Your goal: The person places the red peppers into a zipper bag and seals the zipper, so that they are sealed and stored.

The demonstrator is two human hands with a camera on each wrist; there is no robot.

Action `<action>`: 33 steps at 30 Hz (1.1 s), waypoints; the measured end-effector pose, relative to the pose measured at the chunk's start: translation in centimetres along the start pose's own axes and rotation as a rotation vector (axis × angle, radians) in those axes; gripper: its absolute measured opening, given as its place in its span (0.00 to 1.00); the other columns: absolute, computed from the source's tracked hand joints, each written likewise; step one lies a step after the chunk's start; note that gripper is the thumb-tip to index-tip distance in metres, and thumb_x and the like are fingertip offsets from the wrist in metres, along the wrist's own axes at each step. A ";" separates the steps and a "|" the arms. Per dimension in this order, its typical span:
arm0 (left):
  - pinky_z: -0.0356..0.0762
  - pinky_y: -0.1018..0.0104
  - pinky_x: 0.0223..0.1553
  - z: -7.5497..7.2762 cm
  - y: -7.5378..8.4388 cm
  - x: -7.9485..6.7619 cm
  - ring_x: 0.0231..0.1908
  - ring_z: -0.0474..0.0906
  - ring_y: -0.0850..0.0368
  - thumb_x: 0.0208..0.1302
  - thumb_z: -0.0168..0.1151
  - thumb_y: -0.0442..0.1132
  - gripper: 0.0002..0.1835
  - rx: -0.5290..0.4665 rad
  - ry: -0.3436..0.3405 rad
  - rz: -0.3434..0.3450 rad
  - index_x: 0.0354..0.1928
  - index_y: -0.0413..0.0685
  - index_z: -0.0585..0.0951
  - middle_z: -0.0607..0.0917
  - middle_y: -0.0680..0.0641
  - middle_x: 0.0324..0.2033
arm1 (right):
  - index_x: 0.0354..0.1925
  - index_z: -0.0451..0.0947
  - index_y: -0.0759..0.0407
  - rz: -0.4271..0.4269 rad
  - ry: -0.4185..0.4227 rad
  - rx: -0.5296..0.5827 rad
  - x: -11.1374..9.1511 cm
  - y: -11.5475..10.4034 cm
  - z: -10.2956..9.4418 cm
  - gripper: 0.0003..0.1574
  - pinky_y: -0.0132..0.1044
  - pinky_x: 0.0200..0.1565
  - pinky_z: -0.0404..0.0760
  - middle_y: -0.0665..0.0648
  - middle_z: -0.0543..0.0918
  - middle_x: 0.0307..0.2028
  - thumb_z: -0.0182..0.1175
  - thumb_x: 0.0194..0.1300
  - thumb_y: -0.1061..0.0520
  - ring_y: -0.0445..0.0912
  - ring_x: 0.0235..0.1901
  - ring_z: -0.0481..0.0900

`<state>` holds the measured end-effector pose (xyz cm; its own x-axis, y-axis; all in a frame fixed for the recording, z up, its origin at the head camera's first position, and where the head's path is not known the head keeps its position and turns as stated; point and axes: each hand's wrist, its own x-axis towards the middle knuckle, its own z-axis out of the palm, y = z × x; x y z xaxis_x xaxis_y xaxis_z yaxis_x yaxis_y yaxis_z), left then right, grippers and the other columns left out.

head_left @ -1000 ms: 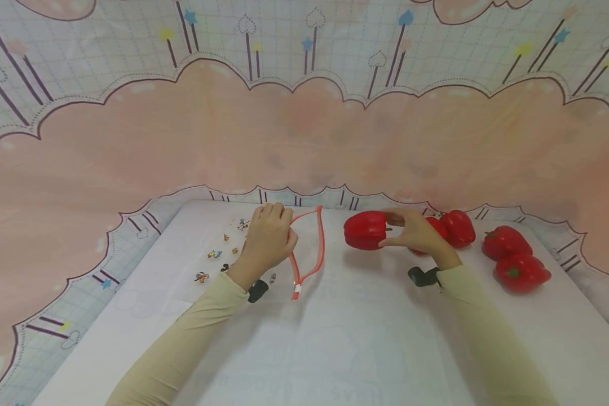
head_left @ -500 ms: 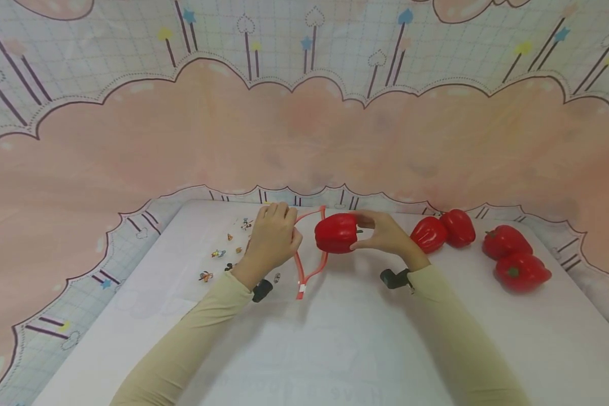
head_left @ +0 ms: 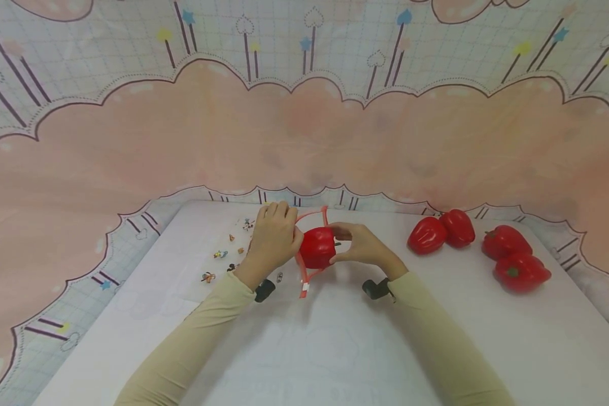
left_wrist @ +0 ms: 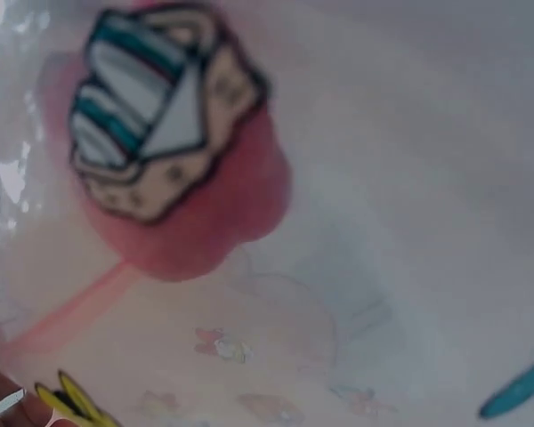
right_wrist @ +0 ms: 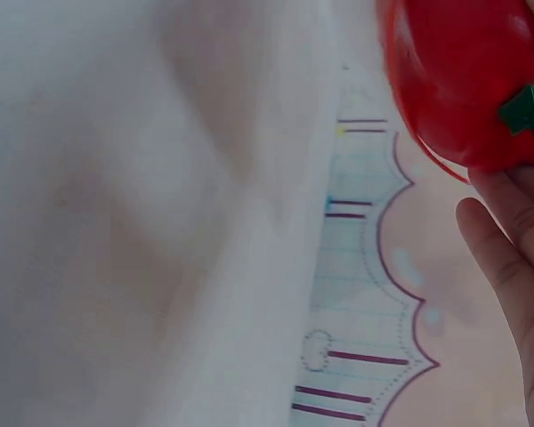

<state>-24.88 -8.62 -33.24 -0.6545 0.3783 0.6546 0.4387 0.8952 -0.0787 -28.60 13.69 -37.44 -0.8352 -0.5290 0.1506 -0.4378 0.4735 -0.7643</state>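
Note:
My left hand (head_left: 274,237) grips the edge of a clear zip bag with cartoon prints, holding its orange-red zipper mouth (head_left: 304,276) apart. In my right hand (head_left: 362,245) a red bell pepper (head_left: 318,247) is held by its stem end, between thumb and fingers. The pepper's front part sits within the bag's mouth, close to the left hand. Through the printed clear plastic (left_wrist: 409,178), the left wrist view shows the pepper (left_wrist: 240,205) blurred. The right wrist view shows the pepper's green stem (right_wrist: 527,111) and the right fingers (right_wrist: 507,267) against it.
Several more red bell peppers lie at the right of the white table (head_left: 335,349): one pair (head_left: 427,235) farther back, another pair (head_left: 521,273) nearer the right edge. A patterned cloth (head_left: 304,135) hangs behind the table. Dark wrist cameras (head_left: 375,288) sit below both hands.
My right hand has carried the bell pepper leftward, from beside the bag into its open mouth. The left hand has shifted slightly right, still holding the bag.

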 end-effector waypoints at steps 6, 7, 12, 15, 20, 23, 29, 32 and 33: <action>0.74 0.55 0.47 -0.1 0.2 -0.1 0.39 0.74 0.48 0.54 0.57 0.38 0.10 0.007 -0.007 -0.001 0.36 0.40 0.77 0.80 0.42 0.36 | 0.60 0.67 0.57 0.043 -0.013 -0.030 0.2 0.5 0.7 0.44 0.49 0.56 0.75 0.61 0.77 0.58 0.74 0.45 0.57 0.55 0.58 0.76; 0.74 0.55 0.46 -0.2 0.2 -0.1 0.39 0.74 0.48 0.54 0.58 0.38 0.10 0.007 -0.009 0.000 0.36 0.40 0.77 0.80 0.42 0.36 | 0.60 0.67 0.57 0.043 -0.018 -0.039 0.2 0.5 0.7 0.44 0.49 0.56 0.75 0.60 0.77 0.58 0.73 0.45 0.57 0.55 0.58 0.75; 0.74 0.56 0.46 -0.3 0.4 -0.3 0.39 0.74 0.49 0.54 0.58 0.38 0.10 0.004 -0.022 0.009 0.37 0.41 0.77 0.80 0.42 0.36 | 0.63 0.68 0.55 0.026 -0.038 -0.077 0.2 0.7 0.7 0.44 0.49 0.58 0.74 0.59 0.76 0.59 0.72 0.48 0.58 0.54 0.59 0.74; 0.74 0.56 0.45 -0.4 0.6 -0.2 0.39 0.74 0.49 0.53 0.58 0.37 0.09 0.001 -0.013 0.019 0.36 0.41 0.77 0.80 0.43 0.36 | 0.64 0.67 0.55 0.000 -0.039 -0.107 0.2 0.5 0.7 0.43 0.49 0.58 0.74 0.59 0.76 0.59 0.70 0.50 0.59 0.54 0.59 0.74; 0.74 0.55 0.46 -0.4 0.7 -0.2 0.38 0.75 0.48 0.52 0.58 0.37 0.09 0.004 -0.002 0.036 0.35 0.40 0.77 0.80 0.42 0.35 | 0.63 0.69 0.58 -0.039 -0.035 -0.187 0.4 0.3 0.8 0.36 0.50 0.57 0.74 0.60 0.78 0.58 0.65 0.56 0.59 0.55 0.59 0.74; 0.74 0.55 0.46 -0.3 0.8 -0.2 0.39 0.75 0.49 0.53 0.58 0.38 0.10 0.013 -0.012 0.041 0.36 0.40 0.77 0.80 0.42 0.35 | 0.62 0.70 0.59 -0.023 -0.034 -0.198 0.5 0.3 1.0 0.33 0.50 0.57 0.75 0.60 0.78 0.57 0.64 0.57 0.59 0.54 0.59 0.74; 0.75 0.55 0.47 0.1 0.7 -0.5 0.40 0.75 0.49 0.54 0.58 0.39 0.10 0.024 -0.034 0.035 0.37 0.41 0.77 0.80 0.42 0.38 | 0.59 0.73 0.60 0.004 -0.012 -0.206 0.6 0.5 1.2 0.31 0.48 0.56 0.76 0.59 0.81 0.54 0.65 0.56 0.59 0.54 0.56 0.77; 0.74 0.55 0.47 0.3 0.7 -0.5 0.40 0.75 0.49 0.53 0.59 0.39 0.10 0.026 -0.041 0.033 0.36 0.41 0.77 0.80 0.42 0.38 | 0.58 0.74 0.60 0.014 0.013 -0.230 0.6 0.8 1.5 0.30 0.47 0.54 0.77 0.59 0.82 0.52 0.65 0.56 0.60 0.53 0.54 0.79; 0.74 0.55 0.47 0.3 0.7 -0.6 0.40 0.75 0.49 0.53 0.59 0.39 0.11 0.027 -0.045 0.032 0.37 0.41 0.77 0.80 0.43 0.38 | 0.57 0.74 0.60 0.017 0.025 -0.244 0.7 0.9 1.6 0.29 0.46 0.53 0.78 0.59 0.82 0.51 0.65 0.56 0.60 0.53 0.53 0.79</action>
<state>-24.37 -8.09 -33.92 -0.6674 0.4166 0.6173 0.4433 0.8883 -0.1202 -29.03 12.66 -39.03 -0.8500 -0.5030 0.1568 -0.4881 0.6398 -0.5936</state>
